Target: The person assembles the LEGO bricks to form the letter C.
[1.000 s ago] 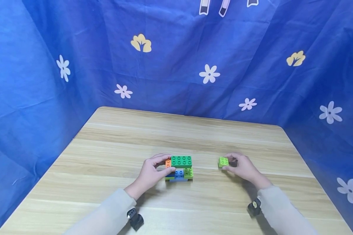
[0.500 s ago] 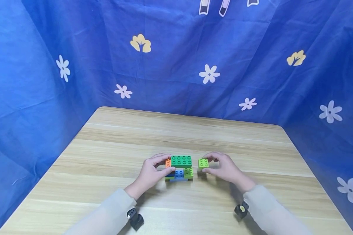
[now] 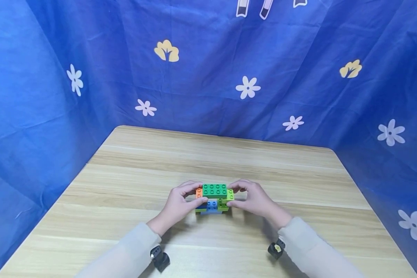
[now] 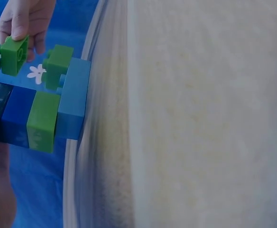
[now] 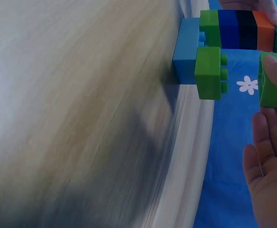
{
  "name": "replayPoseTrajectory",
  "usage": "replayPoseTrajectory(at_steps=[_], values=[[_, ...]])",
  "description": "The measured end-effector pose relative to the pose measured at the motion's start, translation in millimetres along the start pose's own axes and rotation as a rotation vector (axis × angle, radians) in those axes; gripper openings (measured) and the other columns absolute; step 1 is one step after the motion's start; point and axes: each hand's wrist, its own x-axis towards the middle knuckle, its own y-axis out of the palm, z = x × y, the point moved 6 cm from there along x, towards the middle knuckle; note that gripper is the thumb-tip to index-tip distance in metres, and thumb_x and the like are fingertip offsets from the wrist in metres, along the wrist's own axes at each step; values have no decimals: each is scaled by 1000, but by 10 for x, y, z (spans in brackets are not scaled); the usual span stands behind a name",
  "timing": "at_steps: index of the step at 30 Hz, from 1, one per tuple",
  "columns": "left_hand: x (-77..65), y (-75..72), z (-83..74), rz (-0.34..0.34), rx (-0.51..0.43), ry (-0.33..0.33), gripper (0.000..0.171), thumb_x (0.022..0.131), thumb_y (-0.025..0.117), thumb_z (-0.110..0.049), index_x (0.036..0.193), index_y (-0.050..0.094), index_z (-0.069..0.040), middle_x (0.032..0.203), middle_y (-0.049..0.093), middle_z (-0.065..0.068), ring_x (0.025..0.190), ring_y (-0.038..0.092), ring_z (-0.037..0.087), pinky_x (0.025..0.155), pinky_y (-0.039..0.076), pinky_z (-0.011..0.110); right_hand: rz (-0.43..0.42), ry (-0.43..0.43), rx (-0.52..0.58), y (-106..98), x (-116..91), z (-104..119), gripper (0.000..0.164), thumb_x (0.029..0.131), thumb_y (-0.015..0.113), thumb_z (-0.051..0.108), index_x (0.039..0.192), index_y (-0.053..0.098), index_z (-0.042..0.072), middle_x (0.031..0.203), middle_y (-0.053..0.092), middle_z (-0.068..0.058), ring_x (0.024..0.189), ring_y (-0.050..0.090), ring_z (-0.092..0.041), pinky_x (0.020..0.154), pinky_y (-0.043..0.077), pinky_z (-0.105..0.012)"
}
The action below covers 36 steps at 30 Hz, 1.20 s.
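A small toy brick structure stands on the table: a light blue base brick (image 4: pixel 73 102), a left column of light green, blue, very dark and orange bricks (image 5: pixel 263 31), and a dark green brick (image 3: pixel 214 190) across the top. Around the column near the orange brick, my left hand (image 3: pixel 180 199) grips with thumb and fingers. My right hand (image 3: pixel 253 197) pinches a light green brick (image 5: pixel 271 81), hollow side down, by the right end of the dark green one. Below it, a gap separates it from another green brick (image 5: pixel 209 72) on the base's right end.
Wood-grain table (image 3: pixel 208 247) lies under both hands. Its far edge meets a blue curtain (image 3: pixel 201 92) with white flowers, which also hangs along both sides. Black wrist cameras (image 3: pixel 160 259) sit at both sleeves.
My right hand has carried the light green brick leftward, from apart on the right to beside the dark green top brick. The left hand keeps its grip on the structure in the same place.
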Motion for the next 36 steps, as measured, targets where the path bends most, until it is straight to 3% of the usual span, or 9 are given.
replayPoseTrajectory(at_steps=[9,19,26,36], values=[[2,-14,-72,26,74,63,42,77,79,-8,115,66,2,111,64,7,99,62,20,88,51,29,0,3,-13,36,26,43,42,72,84,22,106,66,7,100,65,3,90,61,-21,84,52,-34],[25,-28,-180,69,207,132,45,77,80,-12,116,64,4,117,62,14,103,61,27,87,53,35,-38,4,-29,42,5,58,40,73,84,20,107,66,9,99,63,6,90,60,-16,84,51,-38],[27,-34,-216,89,248,148,44,77,79,-13,116,65,2,116,63,10,100,62,24,85,53,32,-50,2,-24,35,13,67,39,72,83,19,106,66,9,98,63,6,91,60,-19,85,50,-39],[33,-35,-234,93,250,144,45,76,80,-12,116,65,3,112,64,7,97,63,22,85,53,30,-64,18,-7,19,8,62,39,71,84,18,106,67,8,97,64,7,89,59,-10,88,50,-38]])
